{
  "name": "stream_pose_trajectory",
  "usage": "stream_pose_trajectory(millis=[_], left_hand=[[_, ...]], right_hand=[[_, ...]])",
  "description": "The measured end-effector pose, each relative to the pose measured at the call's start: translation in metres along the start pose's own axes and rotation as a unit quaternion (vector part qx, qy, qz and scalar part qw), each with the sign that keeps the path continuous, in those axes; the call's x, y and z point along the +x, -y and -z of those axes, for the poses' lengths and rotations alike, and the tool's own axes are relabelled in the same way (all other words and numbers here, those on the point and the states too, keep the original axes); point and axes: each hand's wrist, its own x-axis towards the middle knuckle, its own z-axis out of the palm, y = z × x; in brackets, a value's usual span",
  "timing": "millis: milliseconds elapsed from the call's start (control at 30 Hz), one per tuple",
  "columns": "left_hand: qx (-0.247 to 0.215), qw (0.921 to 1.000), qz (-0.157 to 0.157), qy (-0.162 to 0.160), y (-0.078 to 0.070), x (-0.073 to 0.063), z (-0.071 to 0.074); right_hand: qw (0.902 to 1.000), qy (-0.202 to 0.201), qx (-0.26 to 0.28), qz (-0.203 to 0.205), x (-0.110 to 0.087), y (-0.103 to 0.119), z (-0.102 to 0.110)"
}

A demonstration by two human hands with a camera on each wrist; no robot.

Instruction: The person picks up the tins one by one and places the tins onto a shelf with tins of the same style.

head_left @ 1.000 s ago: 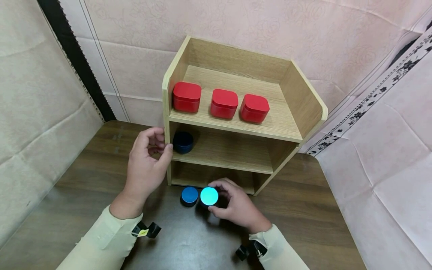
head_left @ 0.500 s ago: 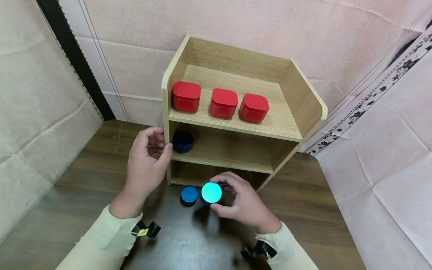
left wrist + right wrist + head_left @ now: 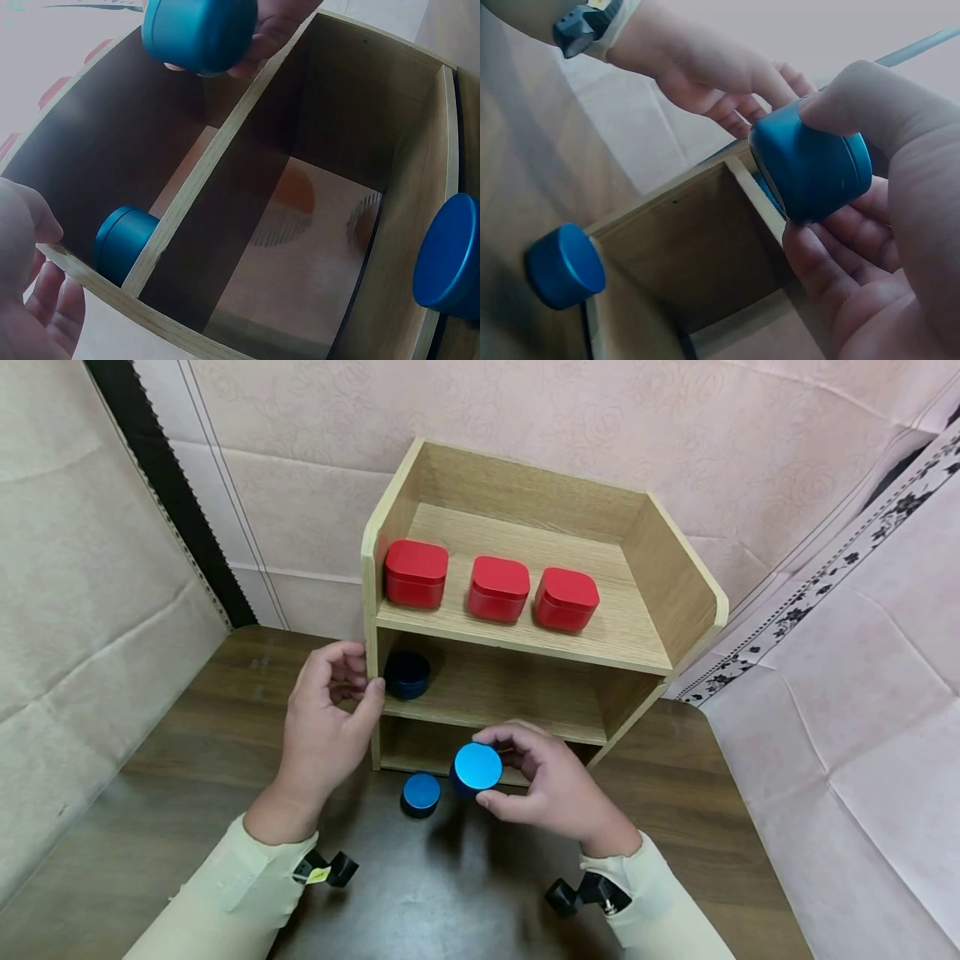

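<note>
My right hand (image 3: 546,781) holds a round blue metal tin (image 3: 477,767) with a lid, thumb on one side and fingers on the other. The tin hangs off the table in front of the wooden shelf (image 3: 525,647). A second blue tin (image 3: 421,793) stands on the table before the shelf's lowest level. At the left end of the middle level sits a third, darker-looking blue tin (image 3: 407,675). My left hand (image 3: 330,727) grips the shelf's left side panel (image 3: 105,289), its thumb at the front edge and its curled fingers outside.
Three red square tins with rounded corners, a left one (image 3: 416,574), a middle one (image 3: 498,588) and a right one (image 3: 566,599), stand along the shelf's top level. Patterned cloth (image 3: 525,410) hangs behind and at both sides of the brown wooden table (image 3: 705,827).
My right hand has lifted its blue tin from beside the other one on the table, moving up and slightly right toward the shelf. My left hand has stayed put.
</note>
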Motion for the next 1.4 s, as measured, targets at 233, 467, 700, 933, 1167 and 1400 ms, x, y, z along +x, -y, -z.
stream_pose_trajectory(millis=[233,467,700,933,1167,1400], left_hand=[[0.002,1.0,0.002,0.002,-0.001,0.0,-0.001],[0.002,1.0,0.0,0.002,0.0,0.0,-0.001],[0.002,1.0,-0.001,0.001,0.001,0.0,0.0],[0.0,1.0,0.0,0.003,0.0,0.0,0.0],[0.002,1.0,0.001,0.005,0.0,0.0,0.0],[0.004,1.0,0.0,0.005,0.0,0.0,0.0]], right_hand=[[0.9998,-0.002,-0.008,-0.016,0.009,0.005,0.013],[0.9996,0.003,-0.018,-0.023,0.021,0.008,0.024],[0.9981,0.004,-0.027,-0.056,0.033,0.014,0.033],[0.9967,0.006,-0.034,-0.074,0.046,0.014,0.041],[0.9909,0.0,-0.085,-0.105,0.057,0.01,0.046],[0.9876,0.001,-0.092,-0.127,0.071,0.004,0.051]])
